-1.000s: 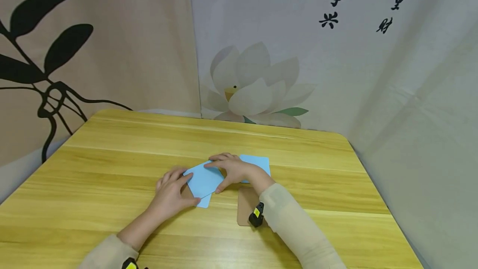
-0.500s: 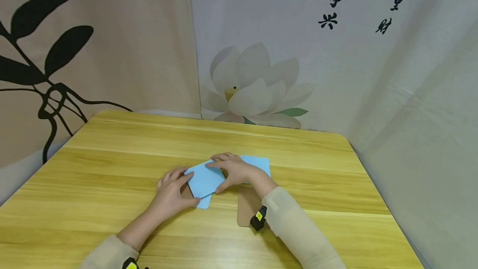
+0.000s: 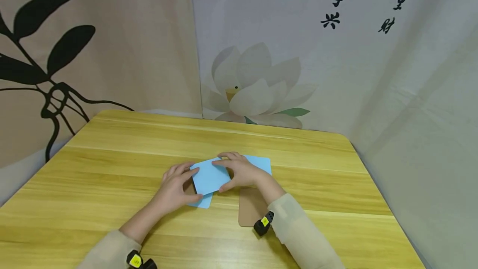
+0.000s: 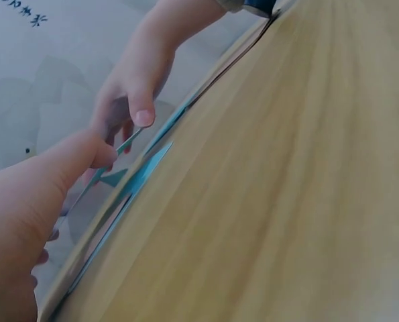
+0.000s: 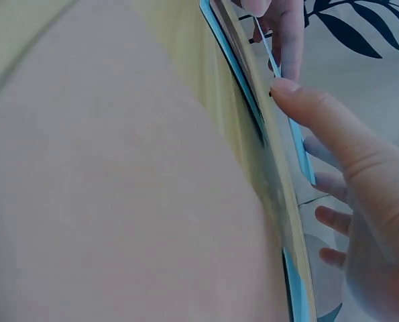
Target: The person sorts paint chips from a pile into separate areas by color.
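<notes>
A light blue card [image 3: 210, 176] is held level between both hands, slightly raised off the table. My left hand [image 3: 178, 186] pinches its left side, thumb at the near edge and fingers at the far corner. On the opposite side my right hand [image 3: 242, 172] grips it between thumb and fingers. Below the held card, on the table, lie a blue piece [image 3: 204, 201] and a brown piece [image 3: 189, 187], both partly covered. Each wrist view shows the held card [image 4: 95, 178] almost edge-on, with a gap above the pieces beneath.
Another blue card [image 3: 262, 163] lies behind the right hand, partly hidden by it. Nearer, a brown card [image 3: 251, 209] sits partly under the right forearm. The wooden table [image 3: 112, 169] meets hanging printed cloths [image 3: 373, 74] at the back.
Both hands have shifted a little to the right with the blue card, which has turned slightly. More of the blue piece beneath shows now. The cards at right stay put.
</notes>
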### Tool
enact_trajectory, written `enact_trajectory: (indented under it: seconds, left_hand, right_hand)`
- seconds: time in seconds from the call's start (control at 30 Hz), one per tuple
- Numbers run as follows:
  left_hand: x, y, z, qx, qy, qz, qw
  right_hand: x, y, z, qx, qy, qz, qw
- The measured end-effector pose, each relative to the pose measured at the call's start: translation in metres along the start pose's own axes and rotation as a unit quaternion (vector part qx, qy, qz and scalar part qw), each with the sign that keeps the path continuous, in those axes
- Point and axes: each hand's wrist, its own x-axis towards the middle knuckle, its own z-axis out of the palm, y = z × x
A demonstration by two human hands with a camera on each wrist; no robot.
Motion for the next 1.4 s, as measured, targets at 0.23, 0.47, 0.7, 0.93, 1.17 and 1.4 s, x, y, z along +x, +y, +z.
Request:
enact_trajectory:
  seconds: [0.23,0.47,0.7,0.93,1.17,1.4]
  left_hand:
    - [0.012,0.004,0.004,-0.011,-0.02,0.018,0.9996]
    - [0.026,0.012,0.009,0.013,-0.036,0.027,0.9989]
    - [0.041,0.022,0.018,-0.015,-0.047,0.037,0.9981]
    - [0.059,0.03,0.027,-0.039,-0.069,0.041,0.996]
    - [0.075,0.039,0.035,-0.052,-0.097,0.044,0.9929]
    - [0.092,0.045,0.046,-0.054,-0.123,0.06,0.9891]
  right_hand:
    - [-0.015,0.007,-0.001,0.023,0.026,0.017,0.9993]
    - [-0.029,0.02,0.0,0.04,0.058,0.025,0.9972]
    - [-0.046,0.029,-0.003,0.066,0.085,0.043,0.9932]
    - [-0.06,0.042,-0.006,0.08,0.105,0.067,0.989]
    - [-0.073,0.051,-0.011,0.103,0.111,0.081,0.9851]
    - [-0.085,0.064,-0.014,0.111,0.121,0.102,0.9811]
